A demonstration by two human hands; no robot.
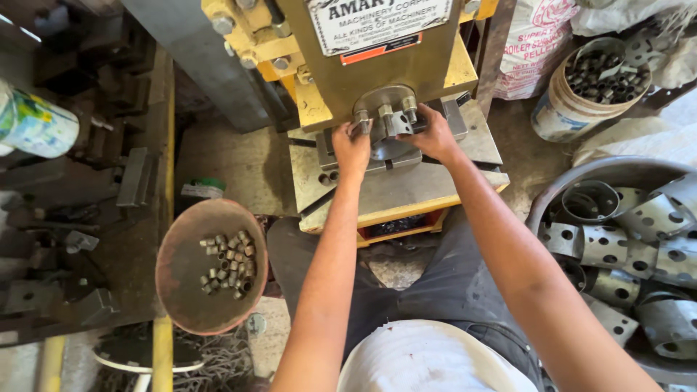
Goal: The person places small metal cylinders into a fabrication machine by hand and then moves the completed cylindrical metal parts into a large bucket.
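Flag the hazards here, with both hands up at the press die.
1. Left hand and right hand rest on the metal fixture under the press head: a stroke could likely crush fingers.
2. The rusty bowl of small sleeves sits by the knee; a bump might spill it.

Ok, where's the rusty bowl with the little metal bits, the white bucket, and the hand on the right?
rusty bowl (181, 290), head view, bare inner wall.
white bucket (563, 109), head view, outer side.
right hand (434, 134), head view, back of hand.
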